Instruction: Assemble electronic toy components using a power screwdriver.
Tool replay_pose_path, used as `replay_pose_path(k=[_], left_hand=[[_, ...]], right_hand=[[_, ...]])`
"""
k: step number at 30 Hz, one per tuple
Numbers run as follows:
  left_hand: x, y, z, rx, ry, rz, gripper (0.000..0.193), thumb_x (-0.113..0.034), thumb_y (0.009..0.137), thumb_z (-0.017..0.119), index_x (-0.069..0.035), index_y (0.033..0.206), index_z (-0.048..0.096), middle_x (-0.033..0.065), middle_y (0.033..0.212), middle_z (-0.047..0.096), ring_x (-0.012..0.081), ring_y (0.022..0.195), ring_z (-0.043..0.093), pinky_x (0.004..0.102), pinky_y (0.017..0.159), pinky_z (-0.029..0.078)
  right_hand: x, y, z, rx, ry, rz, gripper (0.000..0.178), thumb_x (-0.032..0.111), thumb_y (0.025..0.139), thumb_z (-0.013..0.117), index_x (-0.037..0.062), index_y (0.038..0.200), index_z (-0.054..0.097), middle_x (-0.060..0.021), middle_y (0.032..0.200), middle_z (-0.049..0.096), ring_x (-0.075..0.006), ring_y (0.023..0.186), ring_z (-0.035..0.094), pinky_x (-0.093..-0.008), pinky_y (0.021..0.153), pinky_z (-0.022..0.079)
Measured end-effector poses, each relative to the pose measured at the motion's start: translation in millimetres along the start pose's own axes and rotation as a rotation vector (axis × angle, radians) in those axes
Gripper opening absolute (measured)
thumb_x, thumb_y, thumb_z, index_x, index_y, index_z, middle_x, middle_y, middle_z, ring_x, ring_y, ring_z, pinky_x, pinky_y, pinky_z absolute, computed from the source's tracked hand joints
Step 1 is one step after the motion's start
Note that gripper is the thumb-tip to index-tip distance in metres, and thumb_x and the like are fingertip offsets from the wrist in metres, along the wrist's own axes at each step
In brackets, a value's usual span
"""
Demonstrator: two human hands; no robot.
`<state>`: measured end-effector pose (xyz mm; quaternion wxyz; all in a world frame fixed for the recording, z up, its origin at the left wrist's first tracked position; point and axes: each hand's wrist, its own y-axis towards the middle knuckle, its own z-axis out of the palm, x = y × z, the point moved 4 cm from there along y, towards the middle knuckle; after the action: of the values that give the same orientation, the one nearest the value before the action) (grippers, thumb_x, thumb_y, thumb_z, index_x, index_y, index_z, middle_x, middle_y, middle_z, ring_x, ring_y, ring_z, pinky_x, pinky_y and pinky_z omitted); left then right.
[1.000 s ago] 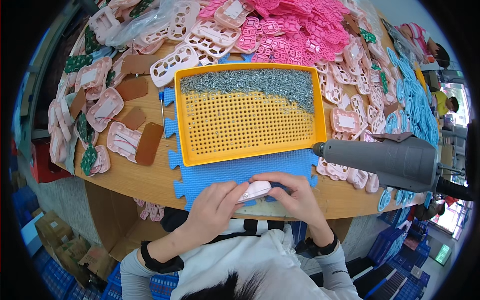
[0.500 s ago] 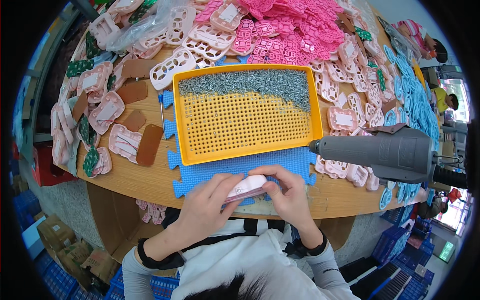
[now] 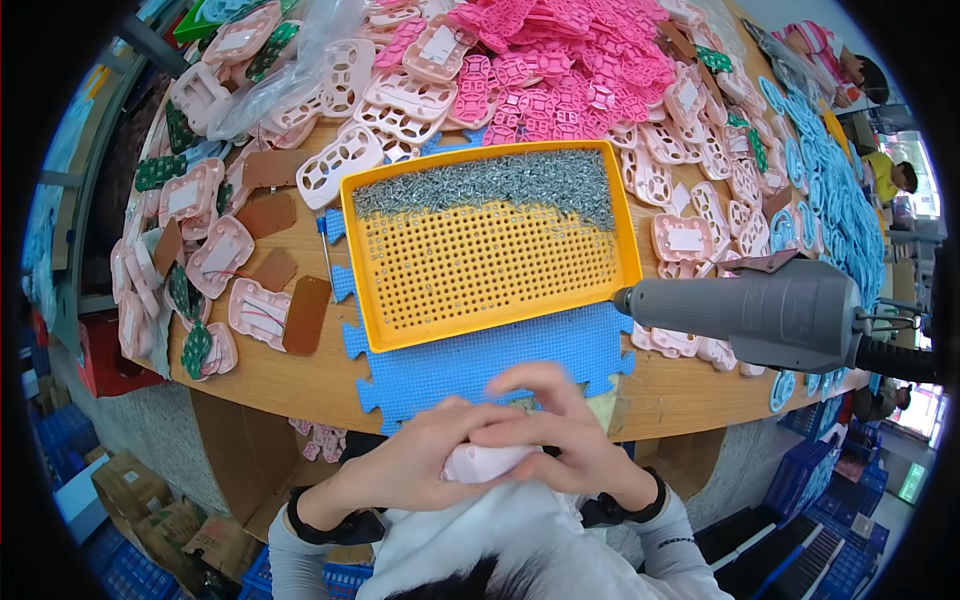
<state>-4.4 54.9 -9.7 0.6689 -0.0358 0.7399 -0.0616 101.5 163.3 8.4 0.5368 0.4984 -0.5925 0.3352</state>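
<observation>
The bright, clear view bends toward dark edges.

No legible text (sleeve mark too small)

Wooden table, loaded with plastic bits

So there's a blue mat at the front middle, mostly tucked under a yellow tray, and bare wood shows either side of it. Left side's got pale pink shells, brown cards, some green boards mixed in, plus a screwdriver just beside the tray. Far side is a big heap of hot pink pieces, then more pale shells on the right, with light blue parts past those.
</observation>
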Motion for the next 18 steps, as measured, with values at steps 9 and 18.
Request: replay_pose_path(k=[9,18], left_hand=[[3.8,-5.4,3.7,0.018,-0.064,0.242,0.056,-0.036,0.072,0.075,-0.001,0.111,0.055,0.0119,0.089,0.061,0.0294,0.072,0.062,0.034,0.061,0.048],[14.3,0.6,13.4,-0.04,-0.646,-0.096,0.059,-0.05,0.093,0.041,0.005,0.112,0.052,0.0085,0.085,0.061,0.016,0.075,0.059,0.0304,0.068,0.048]], right_hand=[[-2.8,-7.0,2.2,0.049,0.339,0.105,0.03,0.023,0.089,0.057,0.0028,0.11,0.062,-0.019,0.117,0.06,-0.0306,0.108,0.058,-0.037,0.087,0.049],[-5.6,5.5,-1.4,0.035,0.44,0.367,0.043,0.036,0.095,0.047,-0.0028,0.109,0.059,-0.0156,0.112,0.063,-0.0243,0.098,0.063,-0.033,0.082,0.05]])
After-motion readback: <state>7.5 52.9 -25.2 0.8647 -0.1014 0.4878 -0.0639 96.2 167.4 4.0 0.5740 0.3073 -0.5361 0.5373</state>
